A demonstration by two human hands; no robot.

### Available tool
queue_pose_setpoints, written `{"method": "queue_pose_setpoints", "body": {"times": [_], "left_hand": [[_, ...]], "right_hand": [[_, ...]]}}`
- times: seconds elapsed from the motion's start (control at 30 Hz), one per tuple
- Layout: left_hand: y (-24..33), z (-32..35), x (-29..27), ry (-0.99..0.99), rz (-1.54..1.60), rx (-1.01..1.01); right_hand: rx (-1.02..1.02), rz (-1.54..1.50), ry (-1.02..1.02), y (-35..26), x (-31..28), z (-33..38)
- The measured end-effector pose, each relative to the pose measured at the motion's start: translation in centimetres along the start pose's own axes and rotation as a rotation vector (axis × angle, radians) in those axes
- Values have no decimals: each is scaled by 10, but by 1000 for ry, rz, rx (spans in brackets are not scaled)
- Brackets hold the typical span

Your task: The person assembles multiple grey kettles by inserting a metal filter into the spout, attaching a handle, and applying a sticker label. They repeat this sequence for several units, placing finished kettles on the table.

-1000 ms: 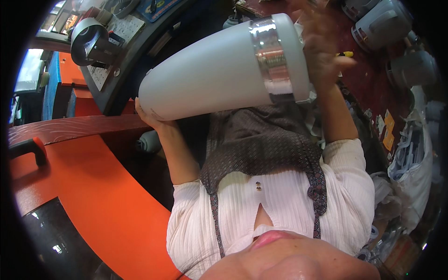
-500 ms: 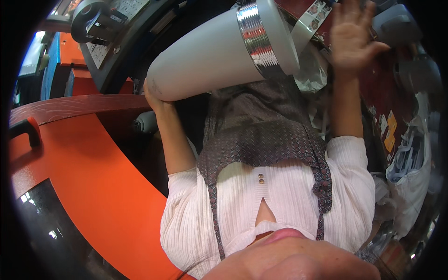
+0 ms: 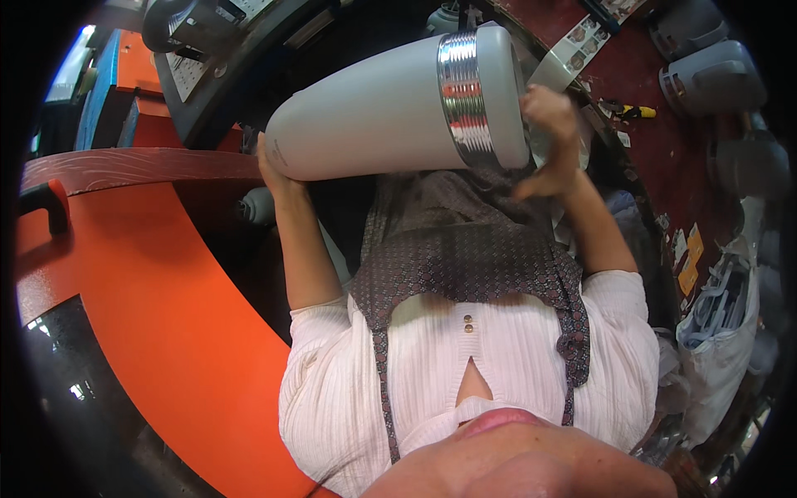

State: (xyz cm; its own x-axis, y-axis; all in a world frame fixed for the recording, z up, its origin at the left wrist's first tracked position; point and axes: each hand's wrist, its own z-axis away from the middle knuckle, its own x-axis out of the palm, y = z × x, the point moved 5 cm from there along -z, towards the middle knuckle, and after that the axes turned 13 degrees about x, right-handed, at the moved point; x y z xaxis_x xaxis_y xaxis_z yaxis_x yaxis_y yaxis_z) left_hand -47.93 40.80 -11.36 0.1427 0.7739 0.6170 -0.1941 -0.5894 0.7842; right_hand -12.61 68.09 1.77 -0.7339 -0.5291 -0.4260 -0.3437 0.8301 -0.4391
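A big pale grey thermos body (image 3: 374,112), tapering to the left, lies sideways above my lap. A shiny ribbed metal band (image 3: 466,100) rings it near its wide right end. My left hand (image 3: 278,166) grips the narrow end from the near side, with most of its fingers hidden behind the body. At the wide end, my right hand (image 3: 554,137) curves beside the rim, thumb and fingers apart, a little blurred. It holds nothing, and whether it touches the rim I cannot tell.
Grey jug-like parts with handles (image 3: 714,79) stand on the dark red table (image 3: 631,149) at right, near a yellow-handled tool (image 3: 638,111). A white bag (image 3: 714,340) of grey pieces hangs lower right. An orange panel (image 3: 183,315) fills the left; a dark machine (image 3: 216,91) stands beyond it.
My right hand has come down and left from above the red table to the thermos body's wide end. The thermos body has tilted closer to level, still in my left hand.
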Motion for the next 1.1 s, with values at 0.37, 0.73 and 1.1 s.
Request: {"method": "queue_pose_setpoints", "body": {"times": [0.37,0.73,1.1], "left_hand": [[117,178,219,-1160,-420,1352],[128,16,193,-801,-639,482],[65,61,207,-907,-1255,1024]], "right_hand": [[1662,-464,-288,97,42,38],[1027,1496,616,-70,-364,292],[1243,1991,2,-91,-426,267]]}}
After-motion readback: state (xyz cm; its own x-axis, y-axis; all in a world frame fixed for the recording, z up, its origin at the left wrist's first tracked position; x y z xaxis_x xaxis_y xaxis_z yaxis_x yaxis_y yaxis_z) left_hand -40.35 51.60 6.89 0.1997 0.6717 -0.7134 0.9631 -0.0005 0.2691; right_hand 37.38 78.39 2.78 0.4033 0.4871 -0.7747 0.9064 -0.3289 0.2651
